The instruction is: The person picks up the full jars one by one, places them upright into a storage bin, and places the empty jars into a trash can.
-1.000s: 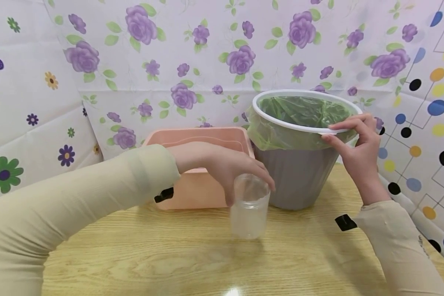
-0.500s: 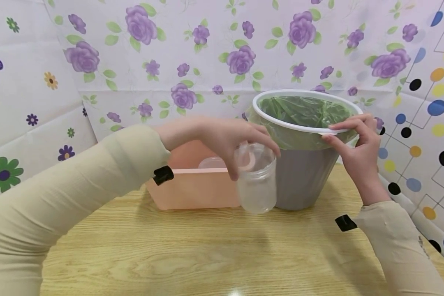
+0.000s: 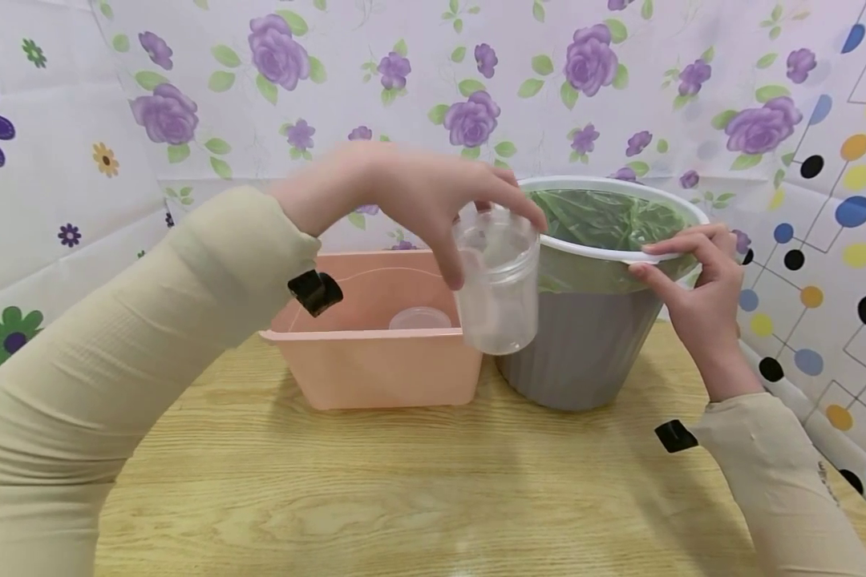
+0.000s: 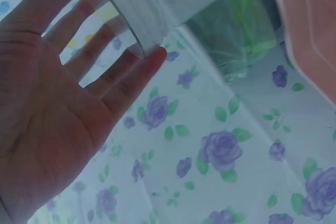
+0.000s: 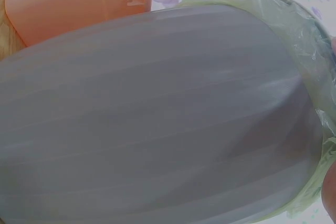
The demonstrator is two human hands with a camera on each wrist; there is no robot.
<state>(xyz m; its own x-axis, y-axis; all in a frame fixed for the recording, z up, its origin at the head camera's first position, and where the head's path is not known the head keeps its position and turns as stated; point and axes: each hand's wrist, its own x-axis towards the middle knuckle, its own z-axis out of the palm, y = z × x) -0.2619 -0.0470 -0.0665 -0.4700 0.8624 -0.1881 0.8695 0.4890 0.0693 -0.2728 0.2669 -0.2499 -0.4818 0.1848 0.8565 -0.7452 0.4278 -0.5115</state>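
My left hand (image 3: 433, 192) grips a clear plastic jar (image 3: 501, 300) by its rim from above. The jar hangs in the air, upright with a slight tilt, in front of the gap between the pink bin and the trash can. In the left wrist view the fingers curl round the rim of the jar (image 4: 144, 14). My right hand (image 3: 703, 296) pinches the white rim of the grey trash can (image 3: 577, 344) at its right side. A green plastic bag (image 3: 599, 212) lines that can and folds over its edge. The right wrist view shows mostly the can's grey wall (image 5: 157, 108).
A pink plastic bin (image 3: 382, 369) stands on the wooden table (image 3: 375, 489) to the left of the trash can. Inside it lies a clear round lid or container (image 3: 420, 319). Flower-patterned sheeting (image 3: 375, 80) hangs close behind, with dotted sheeting (image 3: 851, 312) at the right.
My left hand has lifted the jar off the table and raised it to about the level of the bin and the can's rim. The right hand has stayed on the trash can's rim.
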